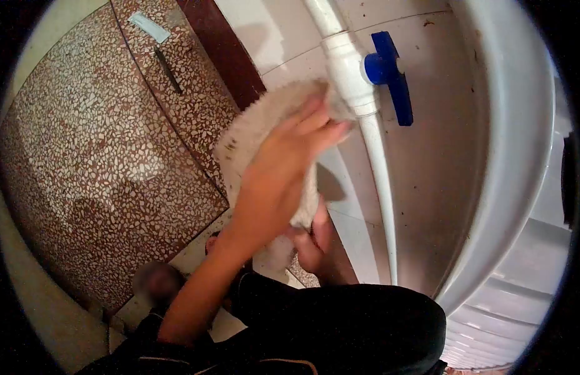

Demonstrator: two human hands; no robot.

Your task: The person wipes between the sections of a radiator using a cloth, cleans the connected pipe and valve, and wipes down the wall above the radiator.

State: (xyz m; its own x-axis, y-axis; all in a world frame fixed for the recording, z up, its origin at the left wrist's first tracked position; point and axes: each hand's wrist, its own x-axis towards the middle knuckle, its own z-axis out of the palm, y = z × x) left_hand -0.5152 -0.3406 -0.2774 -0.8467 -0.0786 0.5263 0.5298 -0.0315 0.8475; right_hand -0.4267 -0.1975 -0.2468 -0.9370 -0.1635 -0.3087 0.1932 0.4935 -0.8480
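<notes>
A fluffy off-white cloth (243,134) with dark specks hangs beside the white pipe (378,187), in front of the tiled wall. My left hand (280,159) reaches up from the lower left and grips the cloth near its upper right side, fingertips close to the pipe's valve body. Motion blurs these fingers a little. Lower down, my right hand (313,240) pinches the cloth's bottom end, partly hidden behind the cloth and my knee. To the right of the fingertips is a blue valve handle (390,75), which neither hand touches.
A large white curved basin or tub-like fixture (521,175) stands on the right. On the speckled floor (84,144) lie a pale packet (149,27), a dark slim stick-like object (168,70) and a thin cable (143,81). My dark-clothed knee (365,319) is at the bottom.
</notes>
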